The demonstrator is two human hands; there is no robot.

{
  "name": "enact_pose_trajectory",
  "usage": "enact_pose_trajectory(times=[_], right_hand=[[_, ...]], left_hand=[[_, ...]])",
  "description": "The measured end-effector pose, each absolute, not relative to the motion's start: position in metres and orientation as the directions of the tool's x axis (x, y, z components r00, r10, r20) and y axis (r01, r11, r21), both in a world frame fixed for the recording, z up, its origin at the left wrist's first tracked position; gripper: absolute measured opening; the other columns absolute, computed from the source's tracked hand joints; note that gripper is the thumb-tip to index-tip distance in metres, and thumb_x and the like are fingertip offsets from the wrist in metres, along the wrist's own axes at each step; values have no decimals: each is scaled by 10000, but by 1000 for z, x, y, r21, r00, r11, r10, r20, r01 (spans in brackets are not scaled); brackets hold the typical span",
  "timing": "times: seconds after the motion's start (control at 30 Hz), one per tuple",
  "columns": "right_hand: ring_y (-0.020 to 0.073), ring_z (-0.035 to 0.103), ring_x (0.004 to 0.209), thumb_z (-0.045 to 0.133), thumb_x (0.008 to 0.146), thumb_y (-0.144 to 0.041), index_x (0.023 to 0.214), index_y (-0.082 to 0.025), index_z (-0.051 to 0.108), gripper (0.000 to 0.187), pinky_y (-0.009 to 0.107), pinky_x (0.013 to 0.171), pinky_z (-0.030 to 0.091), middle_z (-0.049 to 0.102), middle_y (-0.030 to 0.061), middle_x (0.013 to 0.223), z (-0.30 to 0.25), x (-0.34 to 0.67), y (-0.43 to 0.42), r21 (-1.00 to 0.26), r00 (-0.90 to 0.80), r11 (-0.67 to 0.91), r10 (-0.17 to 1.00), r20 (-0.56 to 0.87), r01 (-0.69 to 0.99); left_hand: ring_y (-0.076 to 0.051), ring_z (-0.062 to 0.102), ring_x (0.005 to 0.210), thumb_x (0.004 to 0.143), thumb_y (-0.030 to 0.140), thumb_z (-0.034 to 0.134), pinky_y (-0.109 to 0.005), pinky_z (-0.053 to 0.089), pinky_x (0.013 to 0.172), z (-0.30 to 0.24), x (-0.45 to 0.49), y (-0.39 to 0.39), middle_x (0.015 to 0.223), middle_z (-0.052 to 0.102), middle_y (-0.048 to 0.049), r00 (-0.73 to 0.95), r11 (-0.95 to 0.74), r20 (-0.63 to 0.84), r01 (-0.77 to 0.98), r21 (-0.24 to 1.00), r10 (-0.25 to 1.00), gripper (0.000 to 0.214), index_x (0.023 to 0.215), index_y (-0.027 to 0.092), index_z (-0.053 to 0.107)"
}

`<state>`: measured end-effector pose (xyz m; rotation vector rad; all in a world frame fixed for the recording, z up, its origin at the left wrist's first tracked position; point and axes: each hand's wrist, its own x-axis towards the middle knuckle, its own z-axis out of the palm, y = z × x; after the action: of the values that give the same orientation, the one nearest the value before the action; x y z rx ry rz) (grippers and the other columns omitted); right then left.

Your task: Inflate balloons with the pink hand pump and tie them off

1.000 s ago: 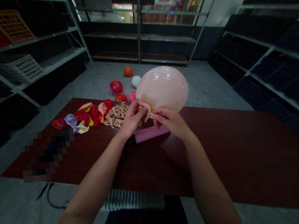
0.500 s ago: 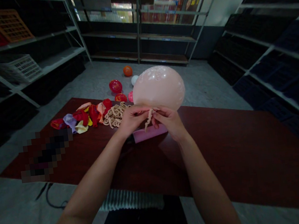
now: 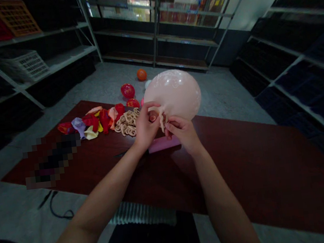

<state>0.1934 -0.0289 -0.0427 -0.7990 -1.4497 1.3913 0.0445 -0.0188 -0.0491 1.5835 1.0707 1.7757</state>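
Note:
A large pale pink inflated balloon with a faint print is in front of me, its neck end turned toward my hands. A short twisted beige cord hangs at the neck. My left hand is curled beside the neck, thumb against the cord and index finger reaching to the balloon. The thumb and fingers of my right hand pinch the cord's lower part. Fingers partly hide how cord and neck join. Below the hands, a pink cylindrical object lies on the table, partly covered by my right hand.
Left on the dark red table are a pile of beige cords and several deflated balloons. Beyond it, red balloons and an orange balloon rest on the floor. Shelves stand around; black cables lie lower left.
My left hand has turned more upright, its index finger now raised against the balloon and apart from the right hand. The right hand still pinches the cord. The view has shifted slightly.

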Motion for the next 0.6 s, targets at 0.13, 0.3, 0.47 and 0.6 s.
enact_pose_trajectory(times=[0.13, 0.3, 0.47, 0.6], right_hand=[[87, 541, 509, 755, 829, -450, 863, -214, 693, 246, 248, 521, 479, 638, -47, 603, -46, 190, -29, -972, -296, 154, 934, 201, -176], [85, 528, 479, 777, 809, -459, 864, -229, 673, 259, 234, 489, 463, 628, -61, 587, -50, 190, -26, -948, -215, 151, 952, 216, -281], [96, 559, 530, 725, 848, -481, 926, -238, 666, 262, 240, 532, 510, 627, -61, 641, -52, 192, -24, -955, -116, 214, 964, 241, -207], [126, 619, 640, 632, 911, -472, 951, -236, 658, 241, 261, 588, 545, 675, -18, 786, -55, 189, -25, -936, 53, 342, 936, 347, 83]], left_hand=[[-101, 417, 534, 872, 428, 745, -222, 345, 506, -55, 50, -15, 619, 447, 44, -245, -492, 479, 11, 871, 843, 359, 720, 192, 520], [-140, 485, 500, 989, 675, 406, -256, 355, 440, -52, 46, -13, 599, 521, -21, -24, -310, 317, -291, 905, 948, 621, 670, 184, 615], [-213, 691, 916, 985, 396, 603, -311, 551, 783, -49, 42, -15, 1001, 737, -81, 171, -570, 563, -9, 821, 808, 274, 1072, 183, 752], [-221, 670, 1105, 1005, 196, 555, -362, 530, 962, -55, 46, -15, 1225, 713, -116, 189, -719, 701, 311, 621, 687, 275, 1250, 174, 677]])
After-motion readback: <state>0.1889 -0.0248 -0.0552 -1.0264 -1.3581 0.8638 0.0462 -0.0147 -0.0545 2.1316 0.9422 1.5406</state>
